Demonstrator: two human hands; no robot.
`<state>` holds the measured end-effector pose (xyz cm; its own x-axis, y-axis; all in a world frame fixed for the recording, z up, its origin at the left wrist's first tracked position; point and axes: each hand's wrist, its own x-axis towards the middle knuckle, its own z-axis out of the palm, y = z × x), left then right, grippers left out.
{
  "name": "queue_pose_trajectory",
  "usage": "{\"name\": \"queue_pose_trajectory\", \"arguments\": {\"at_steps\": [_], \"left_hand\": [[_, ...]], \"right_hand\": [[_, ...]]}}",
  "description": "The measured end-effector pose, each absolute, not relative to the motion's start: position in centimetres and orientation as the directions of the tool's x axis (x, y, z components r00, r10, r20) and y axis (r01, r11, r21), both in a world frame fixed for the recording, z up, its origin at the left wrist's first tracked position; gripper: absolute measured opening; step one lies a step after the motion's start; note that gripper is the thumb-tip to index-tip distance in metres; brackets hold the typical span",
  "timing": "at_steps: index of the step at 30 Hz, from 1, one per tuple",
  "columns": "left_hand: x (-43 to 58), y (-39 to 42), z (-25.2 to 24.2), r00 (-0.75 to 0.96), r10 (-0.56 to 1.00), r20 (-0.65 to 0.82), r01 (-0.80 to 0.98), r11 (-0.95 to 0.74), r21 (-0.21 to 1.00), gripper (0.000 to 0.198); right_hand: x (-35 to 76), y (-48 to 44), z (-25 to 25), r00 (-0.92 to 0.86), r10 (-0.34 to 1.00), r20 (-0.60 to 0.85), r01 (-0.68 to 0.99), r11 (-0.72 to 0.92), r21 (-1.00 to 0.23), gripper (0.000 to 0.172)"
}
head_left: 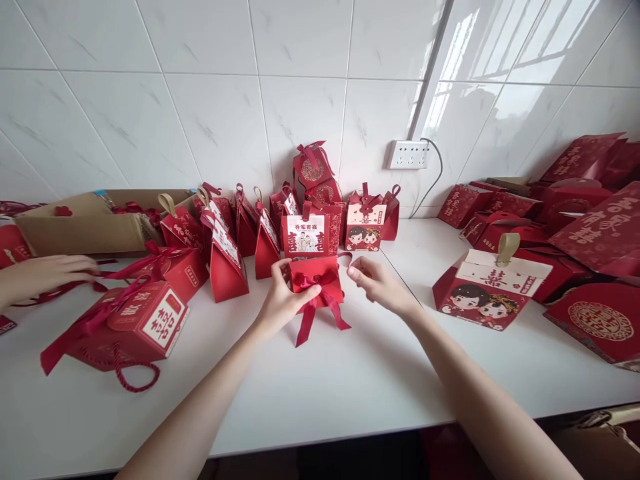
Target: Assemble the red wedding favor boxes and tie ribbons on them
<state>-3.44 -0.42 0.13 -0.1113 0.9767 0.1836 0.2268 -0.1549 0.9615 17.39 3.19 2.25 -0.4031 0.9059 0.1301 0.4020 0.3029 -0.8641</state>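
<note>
A small red gift box point(303, 268) with a dark red ribbon bow point(316, 288) on its front stands on the table before me. My left hand point(286, 297) grips its left side, thumb pressed on the front near the bow. Two ribbon tails hang down from the bow onto the table. At the box's upper right, a thin ribbon loop point(345, 255) sticks out. My right hand point(373, 283) is closed in a pinch at the end of that loop, with its fingers curled. Just behind the box stands a red and white gift box point(306, 233) with printed figures.
Several peaked red gift boxes point(227, 260) line the wall side. A larger box with a rope handle point(140, 323) lies left, near another person's hand point(55, 273) and a cardboard carton point(80, 233). Rightward are a white-topped box point(493, 290), piled red boxes point(595, 320) and a wall socket point(409, 155).
</note>
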Motion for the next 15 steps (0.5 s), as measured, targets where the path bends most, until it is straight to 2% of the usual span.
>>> {"name": "queue_pose_trajectory", "arguments": {"at_steps": [3, 8, 10, 15], "left_hand": [[-3.2, -0.5, -0.1, -0.109, 0.964, 0.243, 0.325, -0.196, 0.925, 0.071], [-3.5, -0.9, 0.0, -0.119, 0.912, 0.393, 0.660, -0.223, 0.717, 0.068], [-3.8, -0.9, 0.0, -0.099, 0.901, 0.422, 0.698, -0.239, 0.675, 0.064], [-4.1, -0.5, -1.0, -0.071, 0.859, 0.508, 0.652, -0.345, 0.675, 0.060]], "right_hand": [[15.4, 2.8, 1.2, -0.316, 0.897, 0.310, 0.303, 0.405, -0.863, 0.043], [14.4, 2.6, 0.0, -0.247, 0.891, 0.381, 0.288, 0.443, -0.849, 0.035], [14.4, 2.6, -0.2, -0.242, 0.885, 0.397, 0.264, 0.454, -0.851, 0.032], [14.0, 2.5, -0.3, -0.178, 0.887, 0.427, 0.269, 0.461, -0.846, 0.033]]}}
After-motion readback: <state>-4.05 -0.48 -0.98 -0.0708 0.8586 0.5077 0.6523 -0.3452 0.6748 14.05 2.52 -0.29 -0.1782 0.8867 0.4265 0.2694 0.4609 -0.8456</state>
